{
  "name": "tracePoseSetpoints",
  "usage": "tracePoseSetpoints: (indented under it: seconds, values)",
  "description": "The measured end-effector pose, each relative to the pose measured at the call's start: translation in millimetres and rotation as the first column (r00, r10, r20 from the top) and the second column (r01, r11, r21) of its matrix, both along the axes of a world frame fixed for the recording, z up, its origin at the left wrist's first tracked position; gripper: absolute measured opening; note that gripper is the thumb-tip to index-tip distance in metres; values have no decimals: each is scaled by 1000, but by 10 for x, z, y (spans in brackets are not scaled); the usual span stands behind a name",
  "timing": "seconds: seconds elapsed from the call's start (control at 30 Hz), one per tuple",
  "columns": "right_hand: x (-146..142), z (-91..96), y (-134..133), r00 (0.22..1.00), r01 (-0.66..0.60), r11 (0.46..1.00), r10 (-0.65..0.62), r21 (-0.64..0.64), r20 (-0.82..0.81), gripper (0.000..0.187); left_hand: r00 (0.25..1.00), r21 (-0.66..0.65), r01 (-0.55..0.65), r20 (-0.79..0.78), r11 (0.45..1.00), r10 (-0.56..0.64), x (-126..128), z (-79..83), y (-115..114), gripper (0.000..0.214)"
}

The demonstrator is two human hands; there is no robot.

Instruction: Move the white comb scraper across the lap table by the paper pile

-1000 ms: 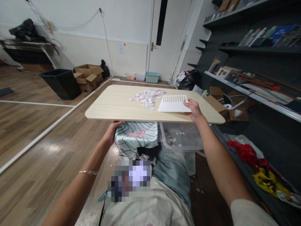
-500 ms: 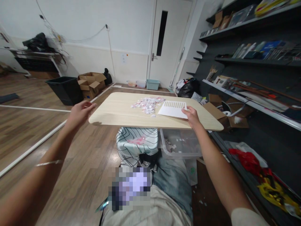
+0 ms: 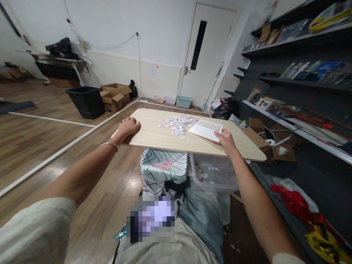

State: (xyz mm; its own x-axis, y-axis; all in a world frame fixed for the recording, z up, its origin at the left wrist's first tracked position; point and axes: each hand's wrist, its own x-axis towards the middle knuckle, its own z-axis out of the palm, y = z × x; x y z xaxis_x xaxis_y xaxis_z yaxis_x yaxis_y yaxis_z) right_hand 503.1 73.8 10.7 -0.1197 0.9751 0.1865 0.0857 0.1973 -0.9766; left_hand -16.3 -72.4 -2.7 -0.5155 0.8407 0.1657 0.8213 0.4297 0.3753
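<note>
A light wooden tabletop (image 3: pixel 154 137) is held level in front of me, above my lap. My left hand (image 3: pixel 128 126) grips its left corner, fingers curled over the edge. My right hand (image 3: pixel 226 139) rests on the right part of the board, fingers pinching the near edge of a white slotted plastic card (image 3: pixel 205 129). A pile of small white and pink paper scraps (image 3: pixel 177 124) lies on the board just left of the card.
Under the board stand a patterned cushion stool (image 3: pixel 163 170) and a clear plastic bin (image 3: pixel 211 174) with scraps. A black bin (image 3: pixel 86 101) and cardboard boxes (image 3: pixel 114 97) sit at the back left. Dark shelves (image 3: pixel 297 84) line the right wall, with red and yellow items (image 3: pixel 305 209) below.
My left hand came out from under the board's near edge, swung out to the left, and now grips the left corner. The right hand stayed on the white card.
</note>
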Motion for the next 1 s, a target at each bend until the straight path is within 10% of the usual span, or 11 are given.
tracePoseSetpoints:
  seconds: [1.0]
  values:
    - [394, 33, 175, 975, 173, 975, -189, 140, 118, 37, 997, -1, -73, -29, 997, 73, -4, -54, 65, 67]
